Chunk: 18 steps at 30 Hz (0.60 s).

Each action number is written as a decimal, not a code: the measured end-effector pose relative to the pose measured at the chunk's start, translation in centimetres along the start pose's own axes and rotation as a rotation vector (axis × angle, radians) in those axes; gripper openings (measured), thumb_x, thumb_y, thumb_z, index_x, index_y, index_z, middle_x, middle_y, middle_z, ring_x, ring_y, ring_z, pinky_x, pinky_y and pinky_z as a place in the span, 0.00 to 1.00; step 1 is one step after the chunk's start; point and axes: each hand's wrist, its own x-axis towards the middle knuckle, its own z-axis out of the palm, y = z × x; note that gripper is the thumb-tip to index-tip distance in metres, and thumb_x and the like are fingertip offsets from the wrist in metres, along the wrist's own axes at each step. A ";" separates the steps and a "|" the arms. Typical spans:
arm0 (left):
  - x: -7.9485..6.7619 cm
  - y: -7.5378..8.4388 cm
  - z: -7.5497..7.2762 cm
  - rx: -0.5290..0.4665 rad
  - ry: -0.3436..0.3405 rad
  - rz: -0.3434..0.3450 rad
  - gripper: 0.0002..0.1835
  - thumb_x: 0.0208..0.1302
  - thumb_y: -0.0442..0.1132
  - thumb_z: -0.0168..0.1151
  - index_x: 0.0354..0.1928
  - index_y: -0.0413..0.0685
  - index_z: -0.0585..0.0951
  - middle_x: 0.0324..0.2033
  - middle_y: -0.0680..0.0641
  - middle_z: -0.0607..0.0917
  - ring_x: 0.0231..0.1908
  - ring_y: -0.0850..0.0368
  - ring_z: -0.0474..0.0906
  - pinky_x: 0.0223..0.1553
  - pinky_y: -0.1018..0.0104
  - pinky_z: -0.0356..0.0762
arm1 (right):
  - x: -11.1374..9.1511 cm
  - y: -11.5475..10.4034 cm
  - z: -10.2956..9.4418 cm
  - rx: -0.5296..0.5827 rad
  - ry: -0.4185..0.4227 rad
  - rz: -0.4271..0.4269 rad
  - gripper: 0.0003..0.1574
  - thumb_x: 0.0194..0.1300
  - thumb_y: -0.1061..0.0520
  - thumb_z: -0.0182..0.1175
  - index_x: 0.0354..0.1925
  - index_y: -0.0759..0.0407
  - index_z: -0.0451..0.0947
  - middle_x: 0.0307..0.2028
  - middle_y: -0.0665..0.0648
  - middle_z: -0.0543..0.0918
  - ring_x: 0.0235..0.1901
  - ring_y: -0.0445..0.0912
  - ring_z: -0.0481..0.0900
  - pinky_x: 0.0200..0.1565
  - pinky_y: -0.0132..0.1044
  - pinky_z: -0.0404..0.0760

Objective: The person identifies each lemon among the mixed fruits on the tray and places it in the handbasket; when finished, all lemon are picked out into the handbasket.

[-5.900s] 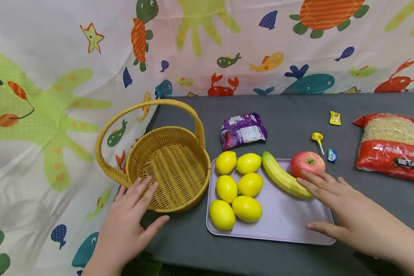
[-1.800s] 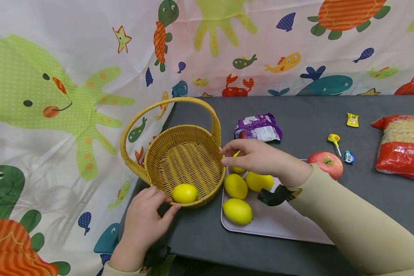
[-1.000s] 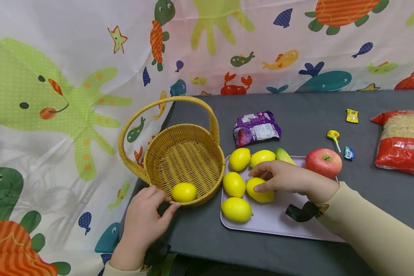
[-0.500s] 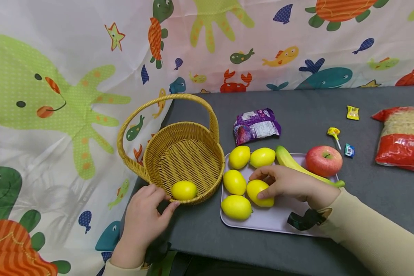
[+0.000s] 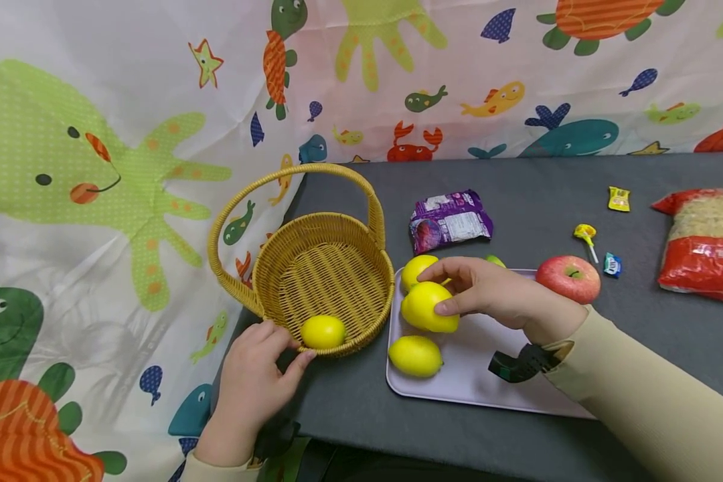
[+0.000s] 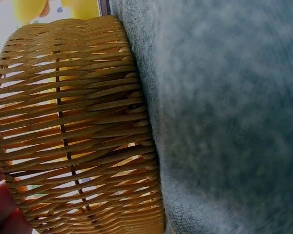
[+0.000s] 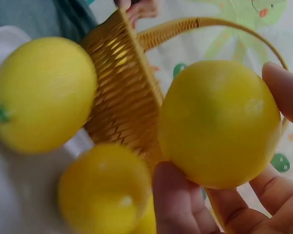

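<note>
Lemons (image 5: 430,308) all along this line: one in the wicker basket (image 5: 331,274), others on the pale tray (image 5: 470,391), one in hand! From the left, past the sea-creature curtain (image 5: 156,167), it's the left hand (image 5: 256,381), thumb and fingers pinching the basket's near rim. Inside, a single lemon (image 5: 323,332) sits low against that same near side, handle (image 5: 322,167) arching high above. Just right of the basket comes the tray: a lemon (image 5: 416,356) lies at its front left, another (image 5: 418,270) at the back left, partly covered. Behind them on the grey surface (image 5: 536,201), a purple packet (image 5: 450,221). And over the tray, the right hand (image 5: 491,291), thumb and fingers pinching a lemon above the left end; whether that fruit touches the ones around it, can't tell. A green banana tip (image 5: 495,260) peeks out past the hand, then a dark wristband (image 5: 521,363) and a tan sleeve (image 5: 632,402). On to the red apple (image 5: 569,279) at the tray's back right corner, a yellow lollipop (image 5: 586,232), a blue wrapped candy (image 5: 612,265), a yellow candy (image 5: 618,199) farther back, and far right, cut by the frame edge, a red bag (image 5: 705,254) with pale contents showing
</note>
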 end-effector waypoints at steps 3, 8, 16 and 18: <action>0.0 -0.1 0.1 0.004 -0.002 -0.001 0.16 0.53 0.53 0.78 0.30 0.53 0.82 0.26 0.55 0.78 0.30 0.61 0.68 0.33 0.61 0.70 | 1.3 -1.1 0.7 0.022 -0.023 -0.045 0.33 0.64 0.56 0.69 0.65 0.60 0.71 0.59 0.64 0.75 0.54 0.58 0.75 0.54 0.48 0.80; 0.0 -0.1 0.1 0.008 -0.001 0.002 0.16 0.53 0.54 0.78 0.30 0.53 0.82 0.26 0.55 0.78 0.30 0.60 0.68 0.34 0.61 0.71 | 3.7 -2.8 1.9 0.031 -0.078 -0.100 0.33 0.64 0.58 0.68 0.66 0.58 0.72 0.60 0.61 0.77 0.56 0.58 0.76 0.57 0.48 0.78; 0.1 0.0 0.1 0.005 -0.002 0.002 0.17 0.52 0.53 0.79 0.30 0.53 0.82 0.26 0.55 0.79 0.31 0.59 0.69 0.34 0.61 0.72 | 7.7 -4.1 4.0 -0.092 -0.138 -0.192 0.33 0.63 0.63 0.70 0.65 0.55 0.75 0.60 0.54 0.80 0.57 0.54 0.77 0.58 0.45 0.78; 0.0 0.0 0.1 0.006 0.000 0.000 0.17 0.52 0.54 0.79 0.30 0.54 0.82 0.26 0.55 0.78 0.30 0.60 0.69 0.34 0.61 0.72 | 8.5 -4.4 4.4 -0.193 -0.139 -0.205 0.33 0.62 0.61 0.71 0.64 0.52 0.76 0.58 0.52 0.80 0.56 0.52 0.77 0.57 0.45 0.78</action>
